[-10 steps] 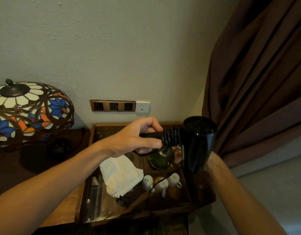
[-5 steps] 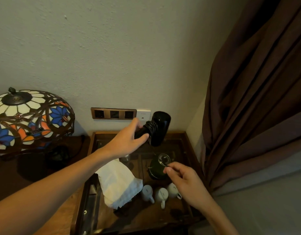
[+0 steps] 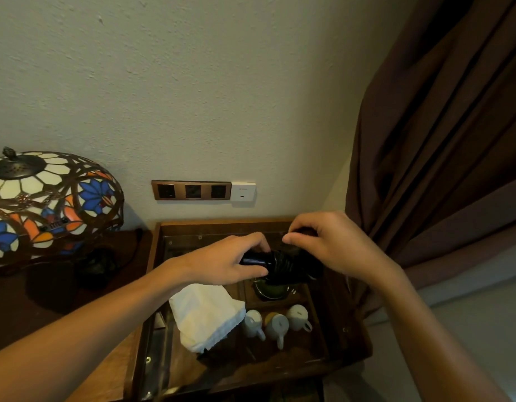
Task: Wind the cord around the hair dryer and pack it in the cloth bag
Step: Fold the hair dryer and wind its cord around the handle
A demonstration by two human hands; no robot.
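Observation:
A black hair dryer (image 3: 282, 266) lies sideways in the air above the wooden tray (image 3: 349, 338), with coils of black cord wound around its handle. My left hand (image 3: 224, 264) grips the handle end from the left. My right hand (image 3: 335, 245) hovers over the dryer's body and pinches something small and dark, seemingly the cord's end, between thumb and finger. The body is mostly hidden behind my right hand. A white cloth bag (image 3: 207, 314) lies crumpled on the tray's left part, just below my left wrist.
Three small white cups (image 3: 275, 322) and a dark green teapot (image 3: 269, 291) sit in the tray under the dryer. A stained-glass lamp (image 3: 47, 198) stands at the left. Wall sockets (image 3: 192, 190) are behind the tray. A brown curtain (image 3: 442, 140) hangs close on the right.
The dryer has come down from in front of the sockets to just above the tray. My right hand rose from near the teapot to the dryer's body.

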